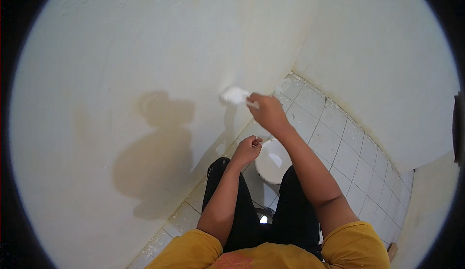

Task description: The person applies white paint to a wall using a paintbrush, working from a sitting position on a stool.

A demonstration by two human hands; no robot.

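My right hand [265,112] is wrapped around the pale handle of a paintbrush [234,95], whose white, paint-covered head rests against the off-white wall [184,51]. Lower down, my left hand [248,150] hangs above my left knee with its fingers loosely bent and a little apart. Nothing shows in it. Beside that hand, on the floor between my knees, stands a round white bucket [267,169] with white paint [275,160] at its bottom. My right forearm and knee cover part of the bucket's rim.
White floor tiles [334,145], spotted with paint, run along the wall's foot. A second wall [387,75] meets the first in a corner ahead. A dark object [457,129] juts in at the far right. My shadow [155,157] falls on the left wall.
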